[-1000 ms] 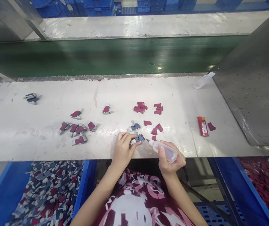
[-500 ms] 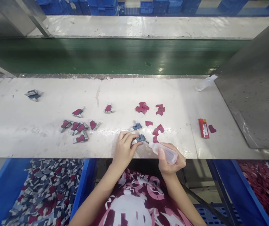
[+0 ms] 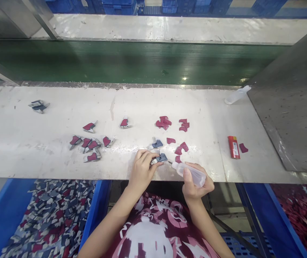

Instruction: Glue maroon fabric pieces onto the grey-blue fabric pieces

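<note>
Mostly slate-blue piece [image 3: 162, 157], 1 end pale, perhaps with recesses.

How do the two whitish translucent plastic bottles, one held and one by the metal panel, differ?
The held translucent plastic bottle is in the right hand; the far translucent plastic bottle rests on the white tabletop. The held bottle's tip points left, towards the blue-grey piece; the far bottle's narrow end points right, towards the grey metal panel. Both are whitish and translucent.
</note>
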The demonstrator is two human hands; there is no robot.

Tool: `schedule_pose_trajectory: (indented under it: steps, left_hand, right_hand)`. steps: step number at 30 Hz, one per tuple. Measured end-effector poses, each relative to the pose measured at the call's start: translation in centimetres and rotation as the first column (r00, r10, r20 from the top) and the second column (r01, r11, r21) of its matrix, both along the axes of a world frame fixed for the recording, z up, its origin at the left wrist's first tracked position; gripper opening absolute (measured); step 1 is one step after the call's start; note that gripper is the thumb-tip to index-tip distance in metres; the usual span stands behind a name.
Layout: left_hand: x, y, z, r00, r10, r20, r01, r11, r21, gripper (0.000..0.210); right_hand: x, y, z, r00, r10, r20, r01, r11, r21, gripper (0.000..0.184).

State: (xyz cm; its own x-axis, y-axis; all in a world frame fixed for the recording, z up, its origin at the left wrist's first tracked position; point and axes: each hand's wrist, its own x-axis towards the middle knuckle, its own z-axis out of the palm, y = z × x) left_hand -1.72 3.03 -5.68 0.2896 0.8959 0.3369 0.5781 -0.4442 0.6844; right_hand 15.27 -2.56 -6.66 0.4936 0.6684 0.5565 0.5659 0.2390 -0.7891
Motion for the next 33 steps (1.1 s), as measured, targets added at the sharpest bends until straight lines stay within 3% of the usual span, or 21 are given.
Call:
schedule_pose_trajectory:
  steps: [12, 23, 30, 33]
  left_hand:
    - [-0.1, 0.0, 0.2, 1.0, -0.003, 0.001, 0.003, 1.0, -0.031, 0.018]
    - [-0.1, 0.0, 0.1, 1.0, -0.008, 0.005, 0.008, 1.0, -0.025, 0.017]
    - [-0.2, 0.0, 0.1, 1.0, -0.008, 0.009, 0.008, 0.999, -0.036, 0.017]
    - [-0.2, 0.0, 0.1, 1.0, -0.006, 0.007, 0.006, 1.0, -0.024, 0.017]
  right_hand:
    - [-1.0, 0.3, 0.6, 0.994, 0.101, 0.033, -0.1, 0.995, -0.023, 0.011]
    - [-1.6, 0.9, 0.9, 0.995, 0.097, 0.035, -0.095, 0.994, -0.053, 0.014]
    - [-1.5, 0.4, 0.6, 1.0, 0.029, -0.005, -0.029, 0.996, -0.079, 0.015]
    - [-0.4, 0.6, 0.7, 0.995, -0.079, -0.064, 0.076, 0.996, -0.039, 0.019]
